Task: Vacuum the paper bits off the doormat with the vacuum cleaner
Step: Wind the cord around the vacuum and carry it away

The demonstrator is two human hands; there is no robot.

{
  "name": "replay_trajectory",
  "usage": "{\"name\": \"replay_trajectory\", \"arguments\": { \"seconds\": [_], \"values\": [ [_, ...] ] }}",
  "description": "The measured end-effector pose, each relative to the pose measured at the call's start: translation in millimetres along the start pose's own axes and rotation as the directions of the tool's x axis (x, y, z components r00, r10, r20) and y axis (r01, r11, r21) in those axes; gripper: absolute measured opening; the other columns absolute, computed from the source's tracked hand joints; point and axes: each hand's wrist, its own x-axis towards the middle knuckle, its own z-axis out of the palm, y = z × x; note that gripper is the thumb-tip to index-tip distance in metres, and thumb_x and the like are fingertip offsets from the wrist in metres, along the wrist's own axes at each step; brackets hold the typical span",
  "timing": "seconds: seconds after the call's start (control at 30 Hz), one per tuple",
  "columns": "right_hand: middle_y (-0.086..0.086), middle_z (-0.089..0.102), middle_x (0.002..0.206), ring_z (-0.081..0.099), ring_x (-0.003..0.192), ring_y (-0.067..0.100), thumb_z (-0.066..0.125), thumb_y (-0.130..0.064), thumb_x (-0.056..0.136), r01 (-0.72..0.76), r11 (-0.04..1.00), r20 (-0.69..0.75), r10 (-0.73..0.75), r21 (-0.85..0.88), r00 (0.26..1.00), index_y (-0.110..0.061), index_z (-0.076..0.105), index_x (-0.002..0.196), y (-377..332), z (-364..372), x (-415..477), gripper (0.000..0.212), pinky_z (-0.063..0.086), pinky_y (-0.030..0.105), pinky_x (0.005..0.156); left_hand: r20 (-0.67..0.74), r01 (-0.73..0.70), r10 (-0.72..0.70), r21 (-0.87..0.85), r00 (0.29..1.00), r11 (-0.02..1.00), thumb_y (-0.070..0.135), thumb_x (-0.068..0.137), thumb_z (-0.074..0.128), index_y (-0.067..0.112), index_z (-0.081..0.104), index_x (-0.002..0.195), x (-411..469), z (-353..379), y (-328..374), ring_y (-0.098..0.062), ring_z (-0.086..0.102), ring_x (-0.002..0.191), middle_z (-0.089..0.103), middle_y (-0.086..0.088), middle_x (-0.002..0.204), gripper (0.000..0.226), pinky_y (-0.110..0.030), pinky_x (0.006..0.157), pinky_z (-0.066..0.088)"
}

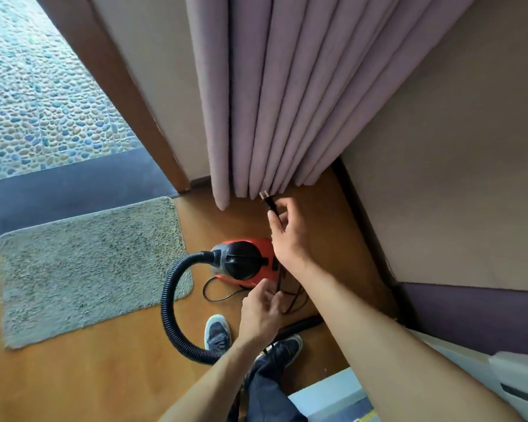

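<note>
Both left hand (261, 312) and right hand (287, 236) pinch the cord (278, 278) beside the curtain (287, 102).

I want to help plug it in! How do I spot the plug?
Find the big pinkish curtain hanging to the floor. Just below its hem, above the red vacuum cleaner, the right hand pinches the plug. It is small and black, the only thing there with two metal prongs.
</note>
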Motion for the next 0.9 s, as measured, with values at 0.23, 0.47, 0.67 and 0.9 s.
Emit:
{"name": "replay_trajectory", "arguments": {
  "seconds": [0.23, 0.47, 0.67, 0.9],
  "values": [
    [-0.004, 0.052, 0.070, 0.060, 0.070, 0.031, 0.055, -0.021, 0.099, -0.005, 0.998, 0.085, 0.009, -0.058, 0.996, -0.016, 0.054, 0.108, -24.1, 45.9, 0.2, 0.010, 0.054, 0.050, 0.070, -0.052, 0.069, -0.074, -0.094, 0.996, 0.993, 0.020, 0.096, 0.062, 0.028, 0.052, 0.076, 10.1, -33.0, -12.5, -0.010, 0.056, 0.058, 0.061, 0.004, 0.060, 0.023, -0.033, 0.065, 0.052],
    [-0.008, 0.055, 0.081, 0.056, 0.077, 0.011, 0.052, -0.026, 0.100, 0.131, 0.974, 0.210, -0.091, -0.187, 0.974, -0.019, 0.054, 0.113, -38.5, 74.8, -3.0, 0.014, 0.048, 0.030, 0.067, -0.070, 0.116, -0.129, -0.170, 0.989, 0.979, 0.019, 0.097, 0.062, 0.029, 0.054, 0.079, 14.4, -53.9, -21.1, -0.008, 0.062, 0.058, 0.065, 0.004, 0.061, 0.022, -0.033, 0.065, 0.056],
    [-0.002, 0.060, 0.089, 0.056, 0.081, 0.011, 0.053, -0.024, 0.101, 0.144, 0.970, 0.237, -0.096, -0.195, 0.967, -0.017, 0.055, 0.114, -38.6, 92.3, -1.0, 0.016, 0.042, 0.018, 0.066, -0.078, 0.146, -0.166, -0.214, 0.983, 0.966, 0.021, 0.097, 0.061, 0.025, 0.058, 0.084, 21.3, -62.5, -30.8, -0.006, 0.064, 0.061, 0.069, -0.001, 0.070, 0.014, -0.031, 0.066, 0.057],
    [-0.002, 0.057, 0.082, 0.056, 0.077, 0.015, 0.056, -0.024, 0.099, 0.185, 0.954, 0.279, -0.115, -0.237, 0.953, -0.015, 0.055, 0.114, -28.2, 110.6, 24.2, 0.017, 0.045, 0.026, 0.066, -0.111, 0.173, -0.220, -0.326, 0.969, 0.929, 0.019, 0.096, 0.062, 0.026, 0.060, 0.082, 47.2, -65.3, -43.9, -0.015, 0.068, 0.063, 0.068, -0.001, 0.063, 0.016, -0.036, 0.067, 0.059]
  ]
}}
